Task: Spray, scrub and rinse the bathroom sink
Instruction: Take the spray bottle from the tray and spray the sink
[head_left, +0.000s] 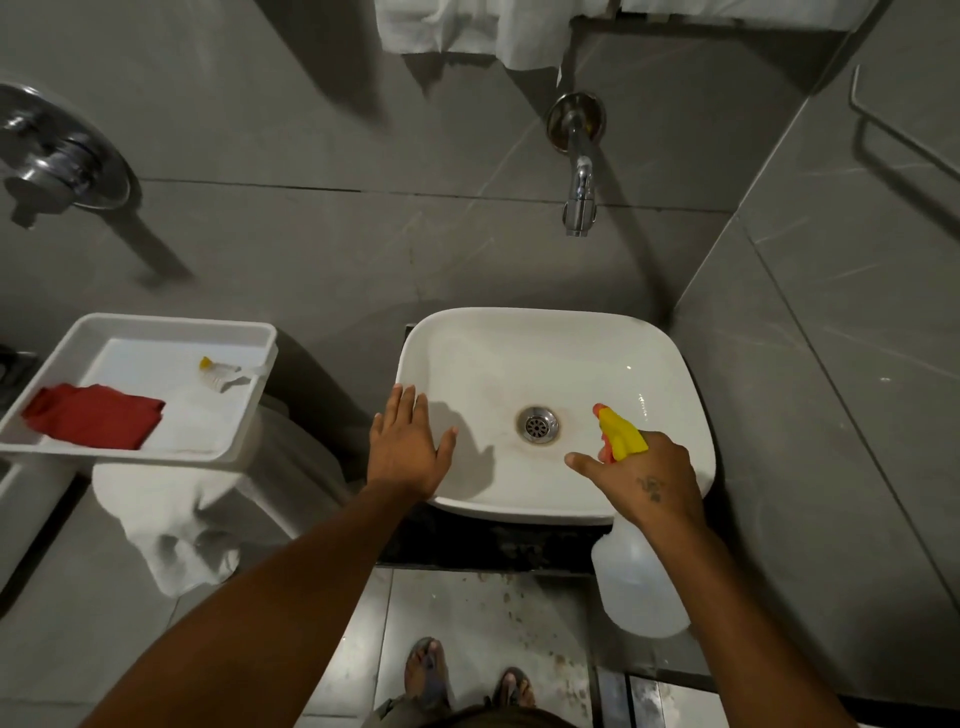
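Observation:
A white square sink (550, 358) stands against the grey wall, with a metal drain (538, 424) ringed by a brownish stain. My right hand (649, 478) grips a clear spray bottle (641, 582) by its yellow and orange trigger head (621, 431), nozzle pointing into the basin above the sink's right front. My left hand (408, 447) lies flat with fingers spread on the sink's left rim and holds nothing. A chrome tap (579, 202) juts from the wall above the basin; no water runs.
To the left, a white tray (244, 415) holds a red cloth (96, 415) and a small yellow-tipped item (218, 371), above a white toilet with a white towel (176, 535) draped on it. White towels (452, 26) hang overhead. My sandalled feet (467, 675) stand on the floor.

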